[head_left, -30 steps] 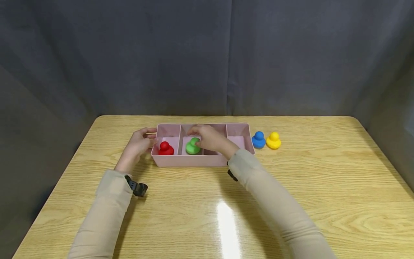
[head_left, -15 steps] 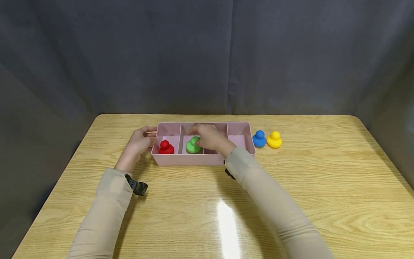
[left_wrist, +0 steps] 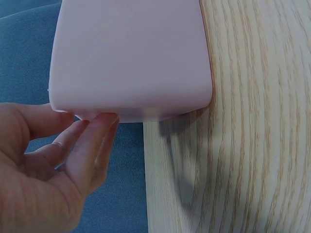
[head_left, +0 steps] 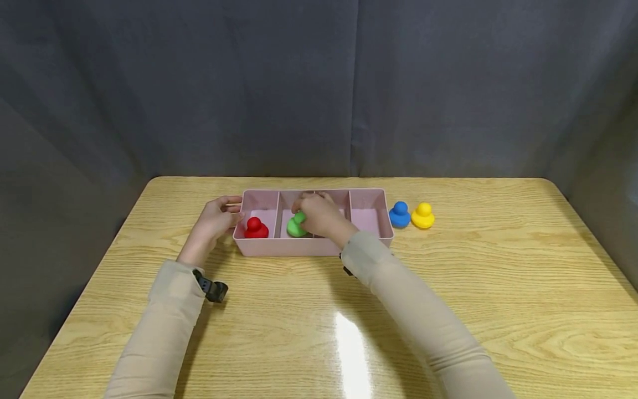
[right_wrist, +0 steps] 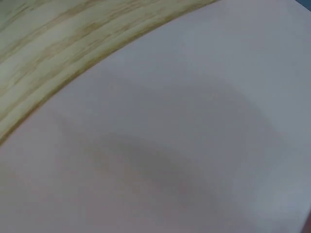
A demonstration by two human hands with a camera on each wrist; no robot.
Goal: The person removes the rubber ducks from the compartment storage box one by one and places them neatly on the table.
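A pink tray with several compartments lies across the far middle of the wooden table. A red duck sits in its leftmost compartment. In the second compartment is a green duck, and my right hand reaches in and grips it, hiding its right side. My left hand holds the tray's left end, thumb by the rim. In the left wrist view its fingers touch the tray's end wall. The right wrist view shows only blurred pink tray wall.
A blue duck and a yellow duck stand side by side on the table just right of the tray. The two right compartments hold no ducks. Grey curtains close off the back and sides.
My right hand has shifted a little left and closed further over the green duck, which stays in the second compartment. The left hand and tray have not moved.
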